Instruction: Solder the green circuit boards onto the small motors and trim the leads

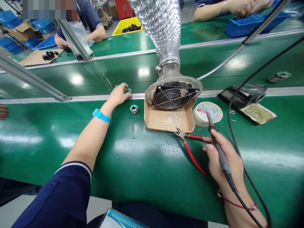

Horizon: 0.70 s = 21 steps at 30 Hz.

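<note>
The right hand (223, 161), low at the right of the frame, is closed pen-fashion round a soldering iron (219, 148), tip pointing up towards a solder reel (212, 110); red-handled side cutters (190, 150) lie just by its fingertips, touching or not I cannot tell. The left hand (118, 94), stretched to centre frame, has its fingers curled over a small wound coil (128, 91) at the metal rail (83, 98); whether it pinches the part or only rests on it is hidden. A second coil (134, 109) sits on the green bench just below, left of the cardboard tray (166, 122) under the extractor fan (174, 95).

The coil looks light and rigid, but its fine windings seem easily nicked; I would judge the outer rim the safe place to pinch it. The iron is best held by its dark handle, well back from the tip.
</note>
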### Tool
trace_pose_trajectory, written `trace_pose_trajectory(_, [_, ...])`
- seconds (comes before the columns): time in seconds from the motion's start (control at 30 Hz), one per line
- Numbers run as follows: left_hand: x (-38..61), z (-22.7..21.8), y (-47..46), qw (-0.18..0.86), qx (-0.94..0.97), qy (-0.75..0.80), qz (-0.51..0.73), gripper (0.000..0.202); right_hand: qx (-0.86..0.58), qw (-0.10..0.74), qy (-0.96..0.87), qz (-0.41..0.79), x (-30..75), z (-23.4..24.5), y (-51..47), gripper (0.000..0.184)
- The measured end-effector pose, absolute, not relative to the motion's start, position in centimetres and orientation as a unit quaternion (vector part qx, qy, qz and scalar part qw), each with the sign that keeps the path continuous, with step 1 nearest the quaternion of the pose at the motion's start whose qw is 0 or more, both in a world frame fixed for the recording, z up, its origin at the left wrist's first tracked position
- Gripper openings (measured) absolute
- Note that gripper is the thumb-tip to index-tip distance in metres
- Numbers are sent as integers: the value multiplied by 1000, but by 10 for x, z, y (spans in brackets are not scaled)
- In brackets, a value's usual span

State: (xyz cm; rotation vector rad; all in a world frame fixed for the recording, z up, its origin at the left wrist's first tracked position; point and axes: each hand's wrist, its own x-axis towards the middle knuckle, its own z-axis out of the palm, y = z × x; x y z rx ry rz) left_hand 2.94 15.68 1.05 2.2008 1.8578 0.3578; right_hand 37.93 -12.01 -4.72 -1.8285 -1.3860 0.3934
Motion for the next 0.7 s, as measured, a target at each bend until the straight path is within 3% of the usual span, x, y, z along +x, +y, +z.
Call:
trace_pose_trajectory(0.17, [-15,4,86,168,763,612,122,46,-726,426,-512,168,372,-44,-118,64])
trace_pose_trajectory(0.33, [-16,-1,20,224,775,578,124,39,-712,490,-494,93,360,-33,-124,47])
trace_pose_trajectory(0.43, [5,5,-14,323,761,541,154,40,-675,549,-483,99,347,-24,-134,37])
trace_pose_trajectory(0.53, [35,13,-41,474,728,466,169,41,-594,604,-507,158,329,-14,-142,43])
trace_pose_trajectory(0.6, [56,17,-53,542,710,424,149,42,-559,605,-524,217,316,-6,-145,47])
trace_pose_trajectory(0.7, [79,21,-61,585,701,389,125,43,-565,535,-562,280,303,9,-143,43])
